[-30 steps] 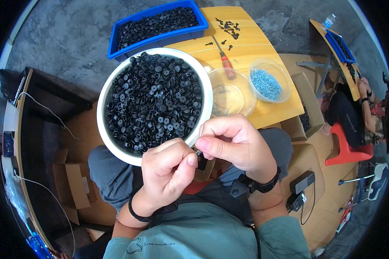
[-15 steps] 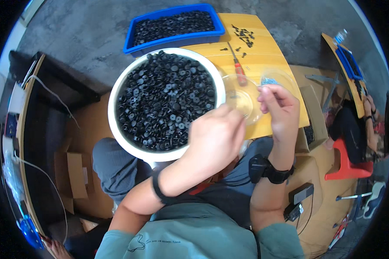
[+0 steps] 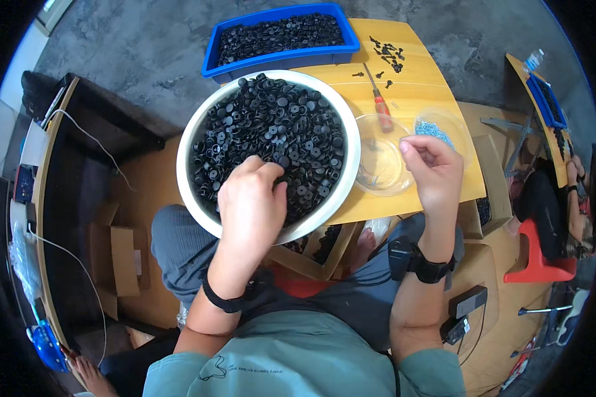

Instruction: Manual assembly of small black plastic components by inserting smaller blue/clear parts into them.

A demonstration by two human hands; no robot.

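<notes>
A round white-rimmed bowl (image 3: 185, 173) is heaped with small black plastic caps (image 3: 271, 126), many with a hole in the middle. My left hand (image 3: 248, 198) reaches over its near rim, fingers curled down among the caps; what the fingertips grip is hidden. My right hand (image 3: 437, 173) is raised over the table's right part, thumb and forefinger pinched together; anything between them is too small to make out. Beside it on the left lies a clear shallow dish (image 3: 382, 188) with a few tiny pieces. Behind it, another clear dish (image 3: 467, 142) contains small silvery-blue screws (image 3: 434, 132).
On the yellow wooden table (image 3: 351, 210) lie a red-handled screwdriver (image 3: 381, 112) and several small black parts (image 3: 389, 54). A blue tray (image 3: 208, 61) of black pieces stands at the back. Cardboard boxes (image 3: 490, 165) are at right and below. Another person's hands (image 3: 574, 169) work far right.
My left hand has swung left from beside the clear dish into the bowl of caps. My right hand stays pinched in nearly the same place. The whole view has shifted slightly.
</notes>
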